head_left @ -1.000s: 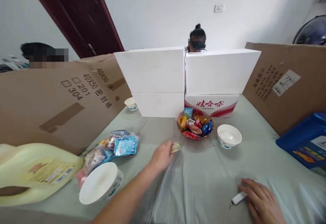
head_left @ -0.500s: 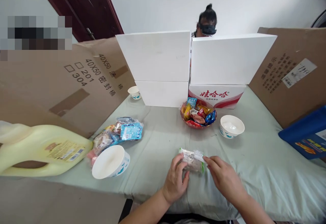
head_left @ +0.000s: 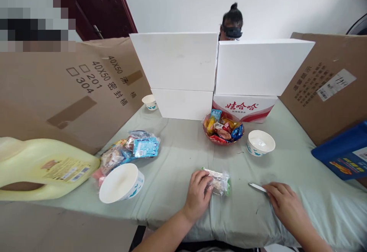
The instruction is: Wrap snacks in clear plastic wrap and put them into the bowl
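Head view looks down on a table draped in a pale green cloth [head_left: 172,160]. Near the front edge the left hand [head_left: 197,196] rests on the cloth with its fingers curled together over the left end of a clear snack packet [head_left: 219,181], pinning it flat; the packet's green-edged right end sticks out free. Off to the right, the right hand [head_left: 283,202] lies palm down, fingers loosely together, its fingertips touching the near end of a small slim white tool [head_left: 257,186] that lies on the cloth; it may be a small cutter, but it is too small to tell. Packet and tool lie near each other but apart.

Behind the packet stands a red bowl of wrapped sweets [head_left: 223,130], and just beside it on the right a white paper bowl [head_left: 260,142]. To the left sits a larger white paper bowl [head_left: 120,183], tilted toward the camera, touching a heap of snack bags [head_left: 129,151]. A yellow jug [head_left: 43,168] lies on its side at the far left. White boxes [head_left: 177,63] are stacked at the back on a red-printed carton [head_left: 245,108], with cardboard sheets [head_left: 65,95] leaning at both sides and a blue box [head_left: 344,152] at the right edge. Another person's head [head_left: 232,23] shows above the white boxes
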Tool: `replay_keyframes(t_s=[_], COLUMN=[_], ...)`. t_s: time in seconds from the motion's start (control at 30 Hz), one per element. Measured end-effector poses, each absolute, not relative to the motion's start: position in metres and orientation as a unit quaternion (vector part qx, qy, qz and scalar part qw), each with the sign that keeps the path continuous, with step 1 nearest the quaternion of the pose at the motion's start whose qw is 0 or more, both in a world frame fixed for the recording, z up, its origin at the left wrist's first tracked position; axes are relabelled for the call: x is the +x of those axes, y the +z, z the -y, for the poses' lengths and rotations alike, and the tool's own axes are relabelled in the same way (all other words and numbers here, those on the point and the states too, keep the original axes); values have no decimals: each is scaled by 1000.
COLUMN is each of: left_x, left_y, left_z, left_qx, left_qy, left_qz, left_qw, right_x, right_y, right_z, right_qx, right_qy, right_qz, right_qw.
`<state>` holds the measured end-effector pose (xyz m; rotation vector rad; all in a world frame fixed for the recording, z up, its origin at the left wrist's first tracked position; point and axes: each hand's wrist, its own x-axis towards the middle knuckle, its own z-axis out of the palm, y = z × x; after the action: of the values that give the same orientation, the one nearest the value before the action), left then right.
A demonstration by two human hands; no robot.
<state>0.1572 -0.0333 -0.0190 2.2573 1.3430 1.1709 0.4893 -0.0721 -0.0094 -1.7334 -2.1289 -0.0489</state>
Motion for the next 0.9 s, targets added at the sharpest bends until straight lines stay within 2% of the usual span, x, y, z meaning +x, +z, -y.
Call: replay_keyframes(t_s=[0.07,0.13,0.27,0.43,0.5,0.6,0.67,0.7,0.8,0.9], left_x=[159,161,152,108,90,77,83,89,112,129], left_y=[-16,-11,-3,-9,-14,-13,-3,5,25,29], left_z=[33,32,25,10,11,24,36,41,43,26], left_qx=[763,742,639,475,452,496,610,687,857,876], left_qy=[426,451,488,550,562,576,555,521,356,284], left_qz=[-461,-463,-517,-577,-600,-620,-551,-490,-322,-356], left_qw=[152,181,293,372,345,192,124,128,187,161], right_x=[468,429,364,379,398,409,400,392,366,353], right_y=[-9,-3,9,-2,-6,2,17,25,41,35], right_z=[74,73,62,44,45,58,69,74,77,62], right_qx=[-628,-615,-542,-574,-610,-620,-578,-538,-407,-391], right_qy=[-25,25,125,163,139,42,5,10,76,90], right_qz=[735,727,774,730,701,677,691,719,833,867], right_qw=[255,304,304,333,343,395,434,439,367,295])
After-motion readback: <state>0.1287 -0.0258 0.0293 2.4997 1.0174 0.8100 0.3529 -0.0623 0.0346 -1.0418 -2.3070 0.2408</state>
